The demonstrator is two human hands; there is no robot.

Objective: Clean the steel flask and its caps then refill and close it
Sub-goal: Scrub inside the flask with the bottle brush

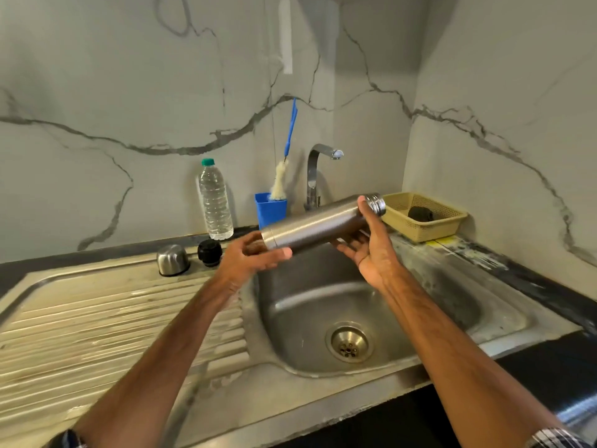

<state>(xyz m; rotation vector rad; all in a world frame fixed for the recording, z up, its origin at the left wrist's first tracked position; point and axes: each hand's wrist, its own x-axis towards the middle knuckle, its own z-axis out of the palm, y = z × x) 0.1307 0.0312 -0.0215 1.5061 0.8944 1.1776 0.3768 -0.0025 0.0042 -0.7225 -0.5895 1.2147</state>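
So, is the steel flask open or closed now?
Open: the cylindrical steel flask shows a bare threaded neck; its domed steel cap and black round stopper lie apart.

The flask (323,223), in front of the tap (315,176), is brushed silver-grey, with a brighter ringed band at its neck. The tap is mirror chrome. Just left of the tap stand a blue cup (270,210) and a brush (290,134) with off-white bristles and a blue handle (the same blue as the cup). Further left are a clear bottle (215,205), ribbed in rings under a green top, a black cap (210,252) and a silver domed cap (172,259) with a dark rim. Right of the tap, a pale yellow basket (423,229) in fine lattice holds a blackish scrubber (420,214). Behind the tap the wall (129,92) is pale grey marble with dark grey veins. Below the tap the sink (290,302) is dull steel grey, and left of it the drainboard (97,318) is striped with ridges.
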